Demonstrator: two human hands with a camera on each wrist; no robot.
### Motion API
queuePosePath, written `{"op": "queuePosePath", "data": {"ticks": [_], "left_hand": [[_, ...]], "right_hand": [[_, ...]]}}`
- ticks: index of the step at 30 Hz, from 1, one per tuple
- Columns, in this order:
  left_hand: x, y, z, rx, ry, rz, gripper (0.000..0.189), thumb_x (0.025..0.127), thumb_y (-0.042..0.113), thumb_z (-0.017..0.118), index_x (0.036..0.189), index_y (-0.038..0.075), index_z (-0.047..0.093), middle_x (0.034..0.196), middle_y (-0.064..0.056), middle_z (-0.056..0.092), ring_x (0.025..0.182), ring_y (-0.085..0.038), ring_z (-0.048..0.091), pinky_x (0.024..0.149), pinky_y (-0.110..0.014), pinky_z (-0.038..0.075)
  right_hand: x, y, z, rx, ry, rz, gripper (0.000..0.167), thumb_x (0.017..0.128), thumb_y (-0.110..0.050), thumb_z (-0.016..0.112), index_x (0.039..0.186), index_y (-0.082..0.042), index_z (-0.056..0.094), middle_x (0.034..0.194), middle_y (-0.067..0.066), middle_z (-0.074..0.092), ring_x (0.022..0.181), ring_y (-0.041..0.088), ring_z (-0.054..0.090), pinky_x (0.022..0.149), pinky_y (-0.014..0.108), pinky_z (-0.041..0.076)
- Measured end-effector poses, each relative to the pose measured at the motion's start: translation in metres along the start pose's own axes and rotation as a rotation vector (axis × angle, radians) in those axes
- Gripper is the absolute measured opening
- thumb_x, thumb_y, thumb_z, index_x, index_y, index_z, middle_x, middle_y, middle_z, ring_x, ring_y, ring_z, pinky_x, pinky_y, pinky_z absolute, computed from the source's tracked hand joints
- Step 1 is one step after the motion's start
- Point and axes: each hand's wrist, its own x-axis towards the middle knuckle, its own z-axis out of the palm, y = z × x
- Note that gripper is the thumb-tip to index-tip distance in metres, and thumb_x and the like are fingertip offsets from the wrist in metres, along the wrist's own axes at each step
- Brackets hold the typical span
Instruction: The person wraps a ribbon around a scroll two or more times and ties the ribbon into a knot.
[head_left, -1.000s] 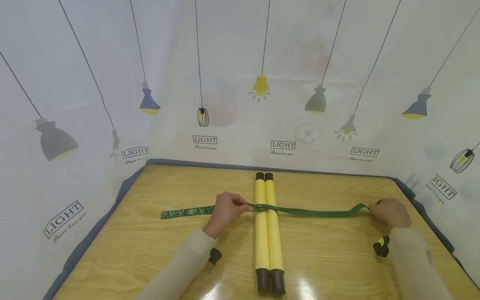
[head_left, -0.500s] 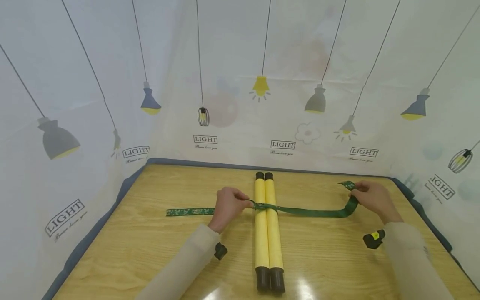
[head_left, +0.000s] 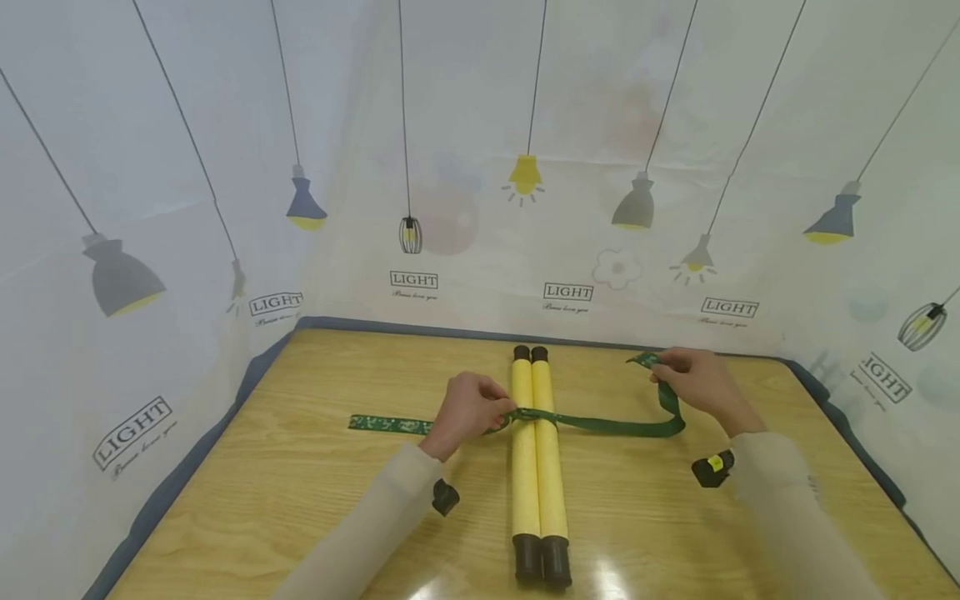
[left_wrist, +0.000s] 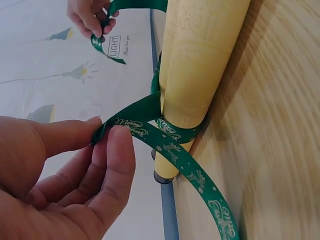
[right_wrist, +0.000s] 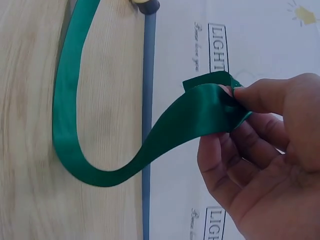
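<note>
Green ribbon (head_left: 622, 426), head view: lies across 2 yellow tubes (head_left: 552, 492) w/ dark caps (head_left: 556, 560), tubes running approx 12 to 6 o'clock on the table (head_left: 637, 525). L hand (head_left: 467, 410) just at tubes' 9 o'clock, pinching ribbon right beside them; loose tail pts on to 9. R hand (head_left: 697, 382) at approx 2 o'clock from tubes, well apart, pinching ribbon nr its tip, which sticks out at 10; slack stretch betw. that hand & tubes.

L wrist view: ribbon wraps tubes; L thumb + fingers grip it, tubes at 2 o'clock from pinch, printed tail curving to 4, R hand up at 12.

R wrist view: R thumb + fingers pinch ribbon; short end at 10 o'clock, long stretch dips to 8.
</note>
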Motion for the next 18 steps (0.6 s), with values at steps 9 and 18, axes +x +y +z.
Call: {"op": "queuePosePath", "data": {"ticks": [9,18], "left_hand": [[0.002,0.001,0.001,0.019,-0.052,-0.006,0.011,0.095,0.015,0.073,0.099,0.005,0.077,0.09,-0.009,0.075,0.068,-0.017,0.071,0.063,-0.034,0.061],[0.006,0.004,0.002,0.011,-0.082,-0.001,0.009,0.096,0.014,0.072,0.096,0.005,0.076,0.092,-0.014,0.076,0.068,-0.018,0.072,0.067,-0.038,0.063]], "right_hand": [[0.011,-0.03,0.021,0.056,0.0,-0.09,0.031,0.106,-0.026,0.057,0.123,-0.002,0.069,0.106,0.013,0.078,0.107,0.033,0.07,0.094,0.054,0.054],[0.028,-0.054,0.042,0.069,-0.026,-0.172,0.024,0.104,-0.026,0.06,0.115,-0.008,0.073,0.103,0.01,0.078,0.092,0.019,0.068,0.083,0.042,0.053]]}}
